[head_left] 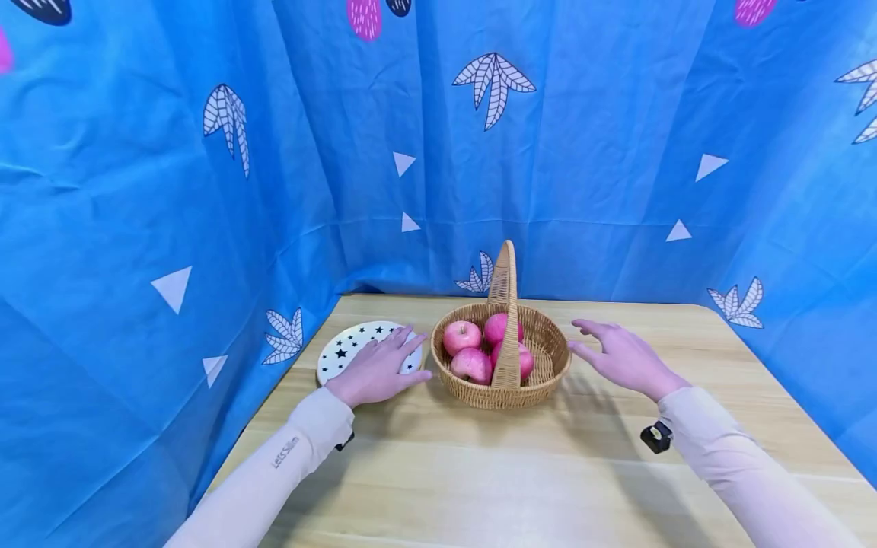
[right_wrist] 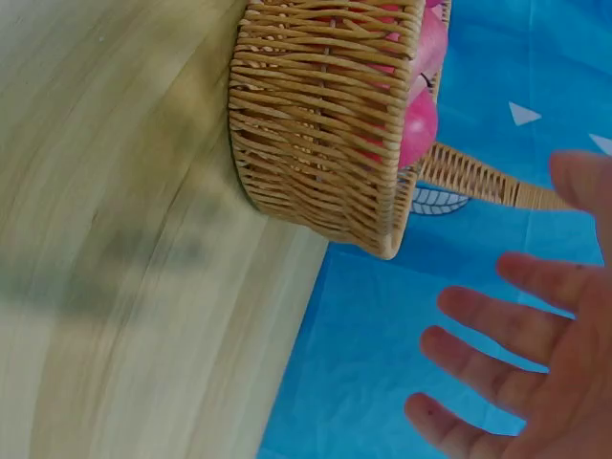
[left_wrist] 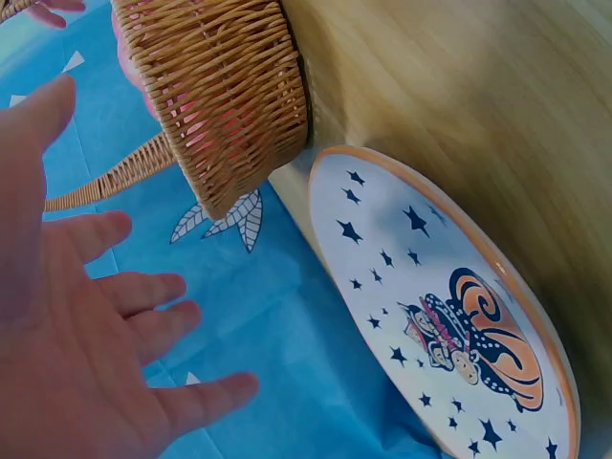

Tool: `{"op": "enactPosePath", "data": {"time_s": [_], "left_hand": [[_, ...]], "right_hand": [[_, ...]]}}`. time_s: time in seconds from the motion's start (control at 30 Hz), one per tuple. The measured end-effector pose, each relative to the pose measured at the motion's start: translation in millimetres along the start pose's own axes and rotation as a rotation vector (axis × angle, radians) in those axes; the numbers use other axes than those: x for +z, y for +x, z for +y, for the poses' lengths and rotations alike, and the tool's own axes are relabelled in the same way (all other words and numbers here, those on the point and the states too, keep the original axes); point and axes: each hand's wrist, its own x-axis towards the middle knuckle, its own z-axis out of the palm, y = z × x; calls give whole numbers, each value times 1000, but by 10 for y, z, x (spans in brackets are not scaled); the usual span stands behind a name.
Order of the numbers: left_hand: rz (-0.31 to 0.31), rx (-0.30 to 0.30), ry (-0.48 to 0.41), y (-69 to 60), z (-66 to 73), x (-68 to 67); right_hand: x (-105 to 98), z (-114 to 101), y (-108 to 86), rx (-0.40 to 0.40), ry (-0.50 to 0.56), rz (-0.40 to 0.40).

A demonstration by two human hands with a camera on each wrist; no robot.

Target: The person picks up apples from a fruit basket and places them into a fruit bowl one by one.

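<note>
A wicker basket (head_left: 473,394) with a tall handle stands on the table, holding several pink-red apples (head_left: 471,365) mostly in its left half. My left hand (head_left: 377,369) is over the right part of a white plate (head_left: 336,354) with dark stars, fingers spread toward the basket's left side. On the other side, my right hand (head_left: 626,358) reaches toward the basket's right rim with fingers extended. Both hands hold nothing. In the left wrist view the plate (left_wrist: 382,277) shows an orange rim and a printed figure, beside the basket (left_wrist: 229,96).
The wooden table (head_left: 493,472) extends in front of the basket. Blue patterned cloth (head_left: 582,152) hangs behind the table and along both sides. A black band (head_left: 656,438) is at my right wrist.
</note>
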Motion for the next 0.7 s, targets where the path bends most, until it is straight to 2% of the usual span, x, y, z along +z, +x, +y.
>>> {"op": "enactPosePath", "data": {"time_s": [0.17, 0.4, 0.7], "left_hand": [[47, 24, -1, 23, 22, 9], [74, 36, -28, -3, 37, 82], [105, 27, 9, 30, 26, 63]], "right_hand": [[50, 91, 74, 24, 49, 40], [224, 209, 147, 75, 127, 3], [328, 273, 262, 104, 125, 0]]}}
